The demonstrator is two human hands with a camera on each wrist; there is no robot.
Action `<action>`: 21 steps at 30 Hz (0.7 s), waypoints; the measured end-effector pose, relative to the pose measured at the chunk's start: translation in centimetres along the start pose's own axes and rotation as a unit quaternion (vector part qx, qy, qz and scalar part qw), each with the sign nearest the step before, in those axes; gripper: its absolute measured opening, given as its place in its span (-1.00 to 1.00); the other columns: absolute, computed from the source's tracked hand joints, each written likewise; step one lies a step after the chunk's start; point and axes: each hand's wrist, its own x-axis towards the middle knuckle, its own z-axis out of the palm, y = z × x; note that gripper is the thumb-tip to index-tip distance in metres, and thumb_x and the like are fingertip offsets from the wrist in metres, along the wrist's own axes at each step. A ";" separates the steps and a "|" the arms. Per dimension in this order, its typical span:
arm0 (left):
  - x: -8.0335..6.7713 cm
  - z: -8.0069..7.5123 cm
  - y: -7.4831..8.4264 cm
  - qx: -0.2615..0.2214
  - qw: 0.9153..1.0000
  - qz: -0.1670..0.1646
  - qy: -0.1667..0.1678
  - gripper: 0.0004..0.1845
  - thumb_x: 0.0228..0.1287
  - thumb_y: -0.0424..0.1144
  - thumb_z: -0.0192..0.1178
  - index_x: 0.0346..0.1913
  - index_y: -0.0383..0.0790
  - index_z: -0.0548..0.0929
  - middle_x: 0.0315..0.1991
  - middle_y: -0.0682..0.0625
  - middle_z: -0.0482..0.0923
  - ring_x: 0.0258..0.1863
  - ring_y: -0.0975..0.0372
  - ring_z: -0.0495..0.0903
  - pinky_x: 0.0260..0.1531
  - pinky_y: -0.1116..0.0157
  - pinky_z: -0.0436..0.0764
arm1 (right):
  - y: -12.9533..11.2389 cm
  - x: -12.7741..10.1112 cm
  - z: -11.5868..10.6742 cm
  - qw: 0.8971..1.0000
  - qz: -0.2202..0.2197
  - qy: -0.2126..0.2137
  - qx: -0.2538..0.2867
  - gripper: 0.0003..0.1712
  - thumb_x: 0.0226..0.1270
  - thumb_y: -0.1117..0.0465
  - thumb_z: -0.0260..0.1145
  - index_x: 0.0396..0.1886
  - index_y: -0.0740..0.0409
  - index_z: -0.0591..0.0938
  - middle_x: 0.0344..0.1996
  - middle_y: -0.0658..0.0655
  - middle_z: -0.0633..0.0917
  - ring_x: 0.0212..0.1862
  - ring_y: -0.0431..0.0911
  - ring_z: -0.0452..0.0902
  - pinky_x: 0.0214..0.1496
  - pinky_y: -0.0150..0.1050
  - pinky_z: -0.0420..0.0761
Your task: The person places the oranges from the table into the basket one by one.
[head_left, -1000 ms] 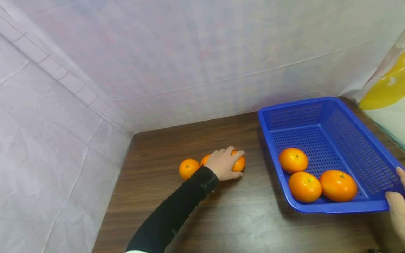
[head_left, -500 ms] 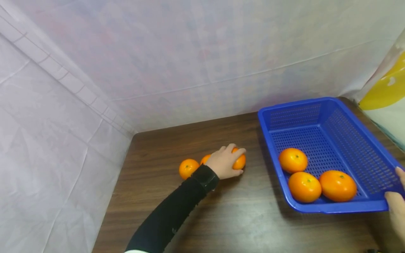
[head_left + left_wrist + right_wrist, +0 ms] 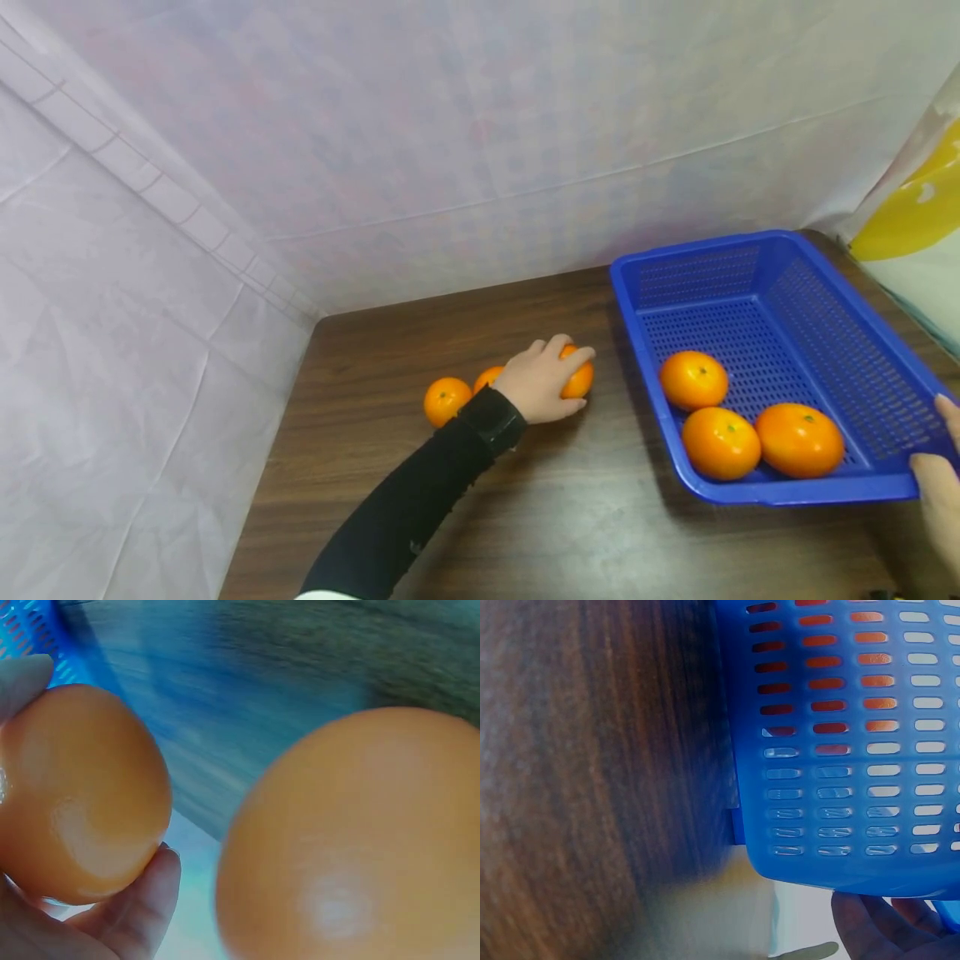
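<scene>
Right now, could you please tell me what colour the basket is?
The basket is blue; the head view shows it best.

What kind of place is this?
Probably a makeshift tabletop workspace in a corner; nothing shows its exact use. Signs: pale sheeting behind and to the left, a wood-grain table, and a blue basket holding three orange fruits.

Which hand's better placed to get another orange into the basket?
Left, I'd say. The left hand grips an orange just left of the basket, and two loose oranges sit by its wrist. The right hand grips the basket's right side, farther from those.
</scene>
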 end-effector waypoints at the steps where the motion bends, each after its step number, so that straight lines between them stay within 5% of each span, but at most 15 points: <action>1: 0.0 -0.1 0.1 0.002 1.000 0.002 0.001 -0.23 0.33 0.20 0.24 0.53 0.16 0.24 0.41 -0.09 0.29 0.09 0.08 0.52 -0.07 0.19 0.68 | 0.0 -0.1 -0.1 1.000 -0.007 -0.008 -0.027 -0.17 0.29 0.41 -0.14 0.59 -0.06 0.23 0.60 0.04 0.17 0.52 -0.17 0.21 0.57 -0.39 0.02; 3: 0.0 -0.4 0.3 0.004 1.000 0.005 0.004 -0.24 0.34 0.20 0.23 0.53 0.16 0.24 0.42 -0.10 0.29 0.10 0.07 0.51 -0.04 0.19 0.67 | 0.0 -0.2 -0.3 0.997 -0.022 -0.020 -0.065 -0.17 0.31 0.36 -0.16 0.62 -0.02 0.14 0.64 0.04 0.05 0.63 -0.18 -0.13 0.61 -0.33 -0.20; 21: 0.9 -3.4 2.2 0.003 0.999 0.030 0.038 -0.27 0.37 0.21 0.18 0.52 0.16 0.23 0.40 -0.07 0.26 0.12 0.07 0.48 0.04 0.19 0.63 | -0.2 -0.4 -0.3 0.998 -0.037 -0.014 -0.056 -0.18 0.29 0.37 -0.13 0.60 0.00 0.18 0.63 0.07 0.07 0.64 -0.12 -0.13 0.62 -0.32 -0.21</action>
